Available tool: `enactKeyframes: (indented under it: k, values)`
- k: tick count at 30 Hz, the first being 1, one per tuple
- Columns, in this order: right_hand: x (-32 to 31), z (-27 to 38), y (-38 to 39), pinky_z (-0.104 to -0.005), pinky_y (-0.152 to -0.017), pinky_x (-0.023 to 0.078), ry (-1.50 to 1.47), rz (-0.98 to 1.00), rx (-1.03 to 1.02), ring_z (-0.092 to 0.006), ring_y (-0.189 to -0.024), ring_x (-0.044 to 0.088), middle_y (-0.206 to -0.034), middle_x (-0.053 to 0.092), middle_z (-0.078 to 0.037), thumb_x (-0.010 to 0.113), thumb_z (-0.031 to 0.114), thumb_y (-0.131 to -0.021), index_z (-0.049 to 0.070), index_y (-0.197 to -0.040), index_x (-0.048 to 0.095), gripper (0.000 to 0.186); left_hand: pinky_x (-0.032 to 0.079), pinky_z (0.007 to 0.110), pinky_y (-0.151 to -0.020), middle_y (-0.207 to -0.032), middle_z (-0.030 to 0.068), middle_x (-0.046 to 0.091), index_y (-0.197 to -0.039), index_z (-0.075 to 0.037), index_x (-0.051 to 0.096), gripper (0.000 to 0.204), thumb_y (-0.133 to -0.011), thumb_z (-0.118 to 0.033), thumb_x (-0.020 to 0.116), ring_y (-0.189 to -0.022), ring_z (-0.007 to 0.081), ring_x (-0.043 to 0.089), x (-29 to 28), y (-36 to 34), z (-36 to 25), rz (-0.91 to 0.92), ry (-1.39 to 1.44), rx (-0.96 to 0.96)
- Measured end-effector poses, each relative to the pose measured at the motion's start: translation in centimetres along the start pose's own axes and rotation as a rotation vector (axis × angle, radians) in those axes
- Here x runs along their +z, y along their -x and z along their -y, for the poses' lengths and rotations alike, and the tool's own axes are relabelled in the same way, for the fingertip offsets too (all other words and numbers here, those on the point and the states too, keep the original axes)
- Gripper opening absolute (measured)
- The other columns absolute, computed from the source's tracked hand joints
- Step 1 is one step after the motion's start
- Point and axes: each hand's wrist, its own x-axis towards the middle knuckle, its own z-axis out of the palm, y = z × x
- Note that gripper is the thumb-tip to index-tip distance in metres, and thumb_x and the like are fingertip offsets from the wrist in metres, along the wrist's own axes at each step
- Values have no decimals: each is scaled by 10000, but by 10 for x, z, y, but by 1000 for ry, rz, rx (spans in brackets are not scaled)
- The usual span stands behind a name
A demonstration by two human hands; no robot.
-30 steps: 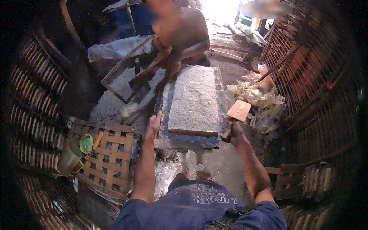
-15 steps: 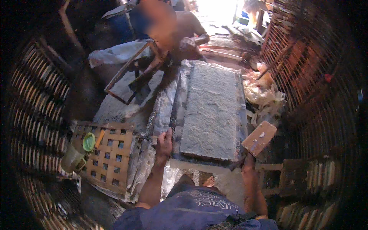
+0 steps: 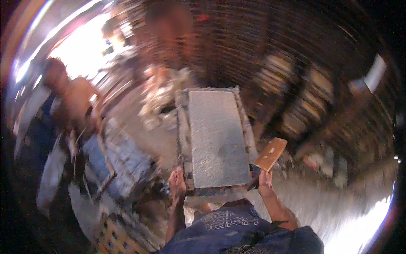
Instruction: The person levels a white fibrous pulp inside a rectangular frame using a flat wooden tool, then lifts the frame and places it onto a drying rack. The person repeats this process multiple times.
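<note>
A long tray point(image 3: 182, 127) with a dark, worn rim stretches away in front of my body. In it lies a flat rectangular slab of pale grey, grainy material point(image 3: 218, 135). My left hand point(image 3: 176, 178) is closed at the tray's near left edge. At the near right corner my right hand point(image 3: 265, 180) is closed around the end of a brown wooden block point(image 3: 271, 154), which sticks out beyond the tray. That hand is also against the tray's corner, where a dark piece point(image 3: 253, 180) juts out; the fingers underneath are hidden.
On the left a co-worker point(image 3: 78, 101) bends beside a thin wooden frame point(image 3: 106, 156). Crumpled pale plastic point(image 3: 163, 97) lies beyond the tray. Slatted racks point(image 3: 296, 97) stand at the right. A perforated crate point(image 3: 114, 237) is low on the left. Much is blurred.
My view has turned to the right and the tray has come along in my hands. The co-worker, frame and crate now appear farther left. The wooden block stays in my right hand.
</note>
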Motion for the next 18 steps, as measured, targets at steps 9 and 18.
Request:
enactKeyframes:
  k: [9,18]
  values:
    - [-181,14,-125,-415,-504,353,361,-503,22,-145,-607,418,-583,464,-24,587,527,-869,-66,-719,543,614,381,369,-983,-1229,151,521,-1273,30,488,702,-899,-550,613,-1136,241,473,283,0,42,151,-111,-92]
    - [-390,42,-152,-429,-526,415,198,-941,307,-204,-578,540,-577,560,-157,604,458,-848,-101,-772,630,565,341,407,-1054,-1402,203,461,-1324,29,498,778,-885,-609,574,-1290,321,432,616,60,20,741,-387,-93]
